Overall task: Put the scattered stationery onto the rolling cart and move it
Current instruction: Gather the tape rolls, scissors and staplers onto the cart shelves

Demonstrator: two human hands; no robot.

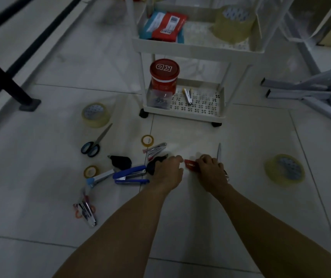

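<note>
Stationery lies scattered on the tiled floor in front of a white rolling cart (184, 114). My left hand (168, 172) is closed around a black item (154, 165) next to a blue stapler (130, 174). My right hand (212, 169) grips a small red item (190, 164), and a thin metal blade (218, 151) sticks out beyond its fingers. Around them lie black-handled scissors (93, 145), a silver stapler (156, 149), a black correction tape (120, 162), two small tape rings (147, 140) (91, 171) and two big tape rolls (95, 115) (285, 170).
The cart's lower tray holds a red-lidded jar (164, 77) and a small stapler (187, 96). Its upper tray (180, 44) holds red and blue packets (166, 25) and a tape roll (232, 23). A black table leg (10, 85) stands at the left. White folding legs (311, 93) stand at the right.
</note>
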